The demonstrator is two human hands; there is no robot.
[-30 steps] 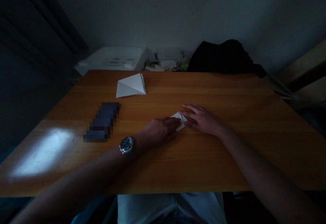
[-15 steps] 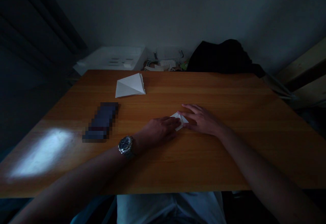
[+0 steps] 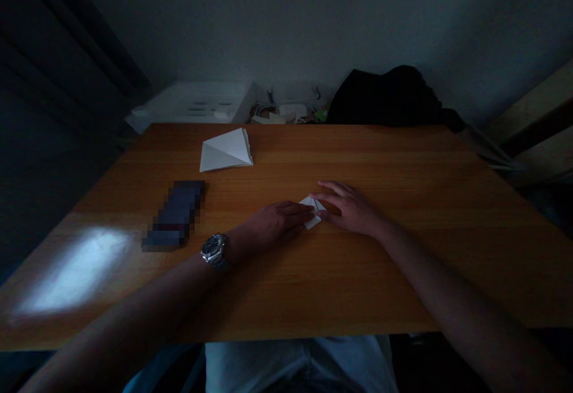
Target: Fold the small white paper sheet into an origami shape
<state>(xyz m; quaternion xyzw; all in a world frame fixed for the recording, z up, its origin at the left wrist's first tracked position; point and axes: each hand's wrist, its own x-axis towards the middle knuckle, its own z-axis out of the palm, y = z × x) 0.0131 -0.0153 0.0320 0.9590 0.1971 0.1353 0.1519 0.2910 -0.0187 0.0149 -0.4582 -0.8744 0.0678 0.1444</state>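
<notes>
A small piece of folded white paper (image 3: 310, 222) lies on the wooden table with creases and layered flaps showing. My left hand (image 3: 276, 221), with a metal watch (image 3: 213, 248) on its wrist, holds the paper down from the left. Its fingers are close together, and their tips cover part of the paper. From the right, my right hand (image 3: 351, 207) reaches in with its fingers apart. Its index finger touches the paper's upper corner, and the thumb is at the right edge. The undersides of both hands are hidden.
A larger folded white paper (image 3: 227, 151) rests at the back left of the table (image 3: 380, 279). Nearer sits a pixelated dark flat object (image 3: 175, 214). Behind the table are a white plastic bin (image 3: 197, 98), cables, and a black cloth-like heap (image 3: 389, 98).
My left hand has drawn back slightly leftward, uncovering a little more of the small folded paper. My right hand's fingers have shifted slightly at its edge. The whole view has drifted a little.
</notes>
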